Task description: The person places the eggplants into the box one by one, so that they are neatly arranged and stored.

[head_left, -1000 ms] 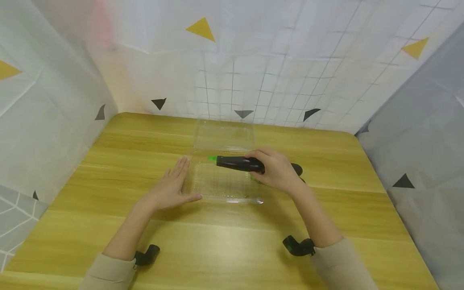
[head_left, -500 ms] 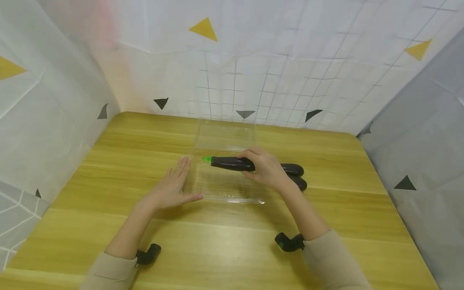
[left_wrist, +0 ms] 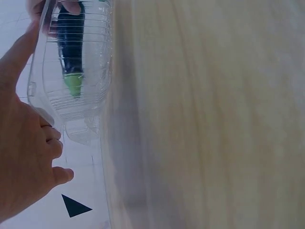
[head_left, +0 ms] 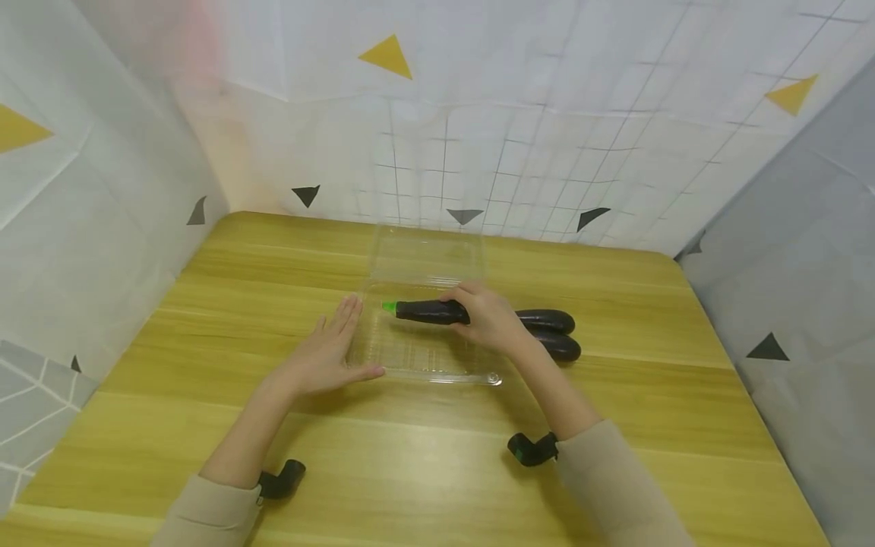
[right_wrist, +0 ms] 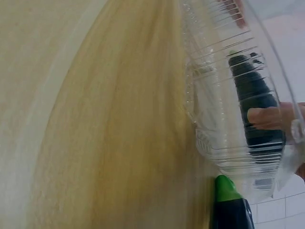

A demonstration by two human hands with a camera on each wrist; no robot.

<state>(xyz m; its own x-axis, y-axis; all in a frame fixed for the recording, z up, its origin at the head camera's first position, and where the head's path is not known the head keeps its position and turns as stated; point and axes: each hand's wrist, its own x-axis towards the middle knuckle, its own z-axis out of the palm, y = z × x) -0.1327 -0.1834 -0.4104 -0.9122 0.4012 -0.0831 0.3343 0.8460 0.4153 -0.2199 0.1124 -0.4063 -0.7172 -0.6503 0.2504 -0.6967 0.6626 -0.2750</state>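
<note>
A clear plastic clamshell box [head_left: 424,357] lies open, its lid [head_left: 427,252] folded back toward the wall. My right hand [head_left: 487,319] grips a dark eggplant [head_left: 427,311] with a green tip, from above with thumb and fingers. Through the ribbed wall, the left wrist view shows this eggplant [left_wrist: 71,47] inside the box, its green end toward my left hand. Whether it touches the box floor, I cannot tell. My left hand [head_left: 323,355] rests against the box's left side, fingers extended, thumb at the front corner.
Two more dark eggplants lie side by side just right of the box: a rear one [head_left: 550,320] and a front one [head_left: 562,347], partly hidden by my right arm. The wooden table [head_left: 424,471] ends at a patterned white sheet [head_left: 328,144] behind the box.
My right hand has moved left and a little lower with the eggplant, into the box. The two other eggplants now show more beyond the wrist. My left hand has stayed in place.
</note>
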